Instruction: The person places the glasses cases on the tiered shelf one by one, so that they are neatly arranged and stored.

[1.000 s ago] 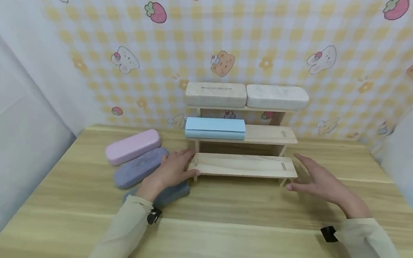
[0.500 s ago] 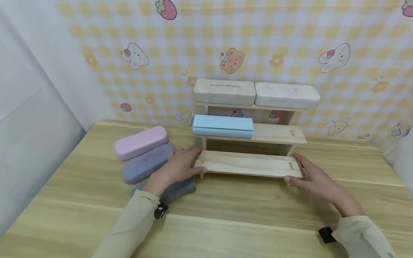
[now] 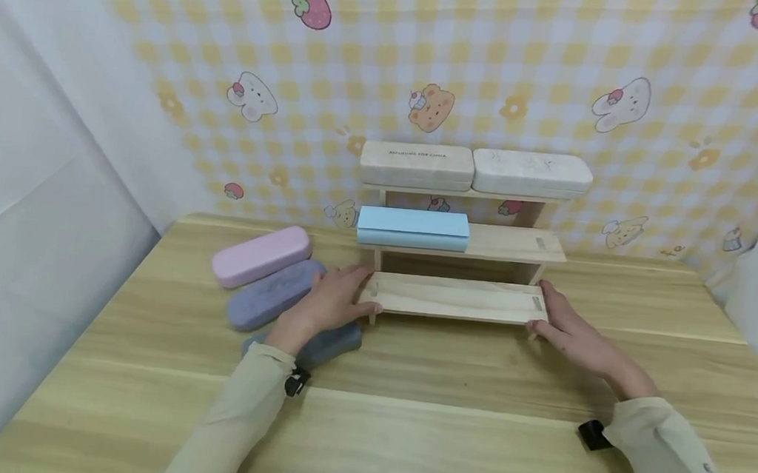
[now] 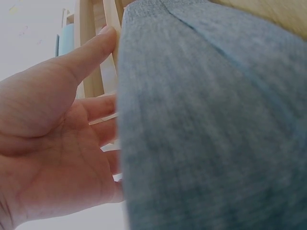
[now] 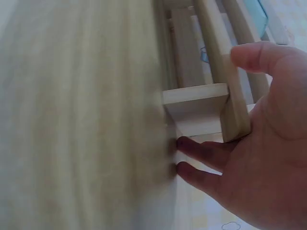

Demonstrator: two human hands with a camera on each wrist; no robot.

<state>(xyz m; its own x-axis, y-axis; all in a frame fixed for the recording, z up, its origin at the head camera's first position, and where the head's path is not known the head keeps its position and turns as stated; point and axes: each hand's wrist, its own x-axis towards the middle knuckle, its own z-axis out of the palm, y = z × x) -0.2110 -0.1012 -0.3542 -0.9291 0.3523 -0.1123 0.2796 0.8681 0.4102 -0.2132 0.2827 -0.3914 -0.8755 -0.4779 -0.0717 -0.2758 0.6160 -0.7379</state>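
A three-tier wooden display rack (image 3: 517, 244) stands near the back wall. My left hand (image 3: 321, 308) grips the left end of its bottom shelf, thumb at the front edge and fingers toward the back. At the other end my right hand (image 3: 581, 341) holds the same shelf, its thumb (image 5: 252, 56) pressed on the front edge in the right wrist view. A light blue glasses case (image 3: 413, 229) lies on the left of the middle tier. Up top, a beige case (image 3: 416, 167) and a white marbled case (image 3: 532, 174) sit end to end.
Left of the rack, a pink case (image 3: 261, 257), a purple case (image 3: 274, 295) and a grey-blue fabric case (image 3: 330, 345) lie slanted on the wood-grain table (image 3: 442, 449). The grey-blue one is partly under my left wrist. A yellow checked cloth (image 3: 338, 70) hangs behind.
My right hand has moved left onto the right end of the bottom shelf and taken hold of it. My left hand stays at the left end. The head view has shifted slightly.
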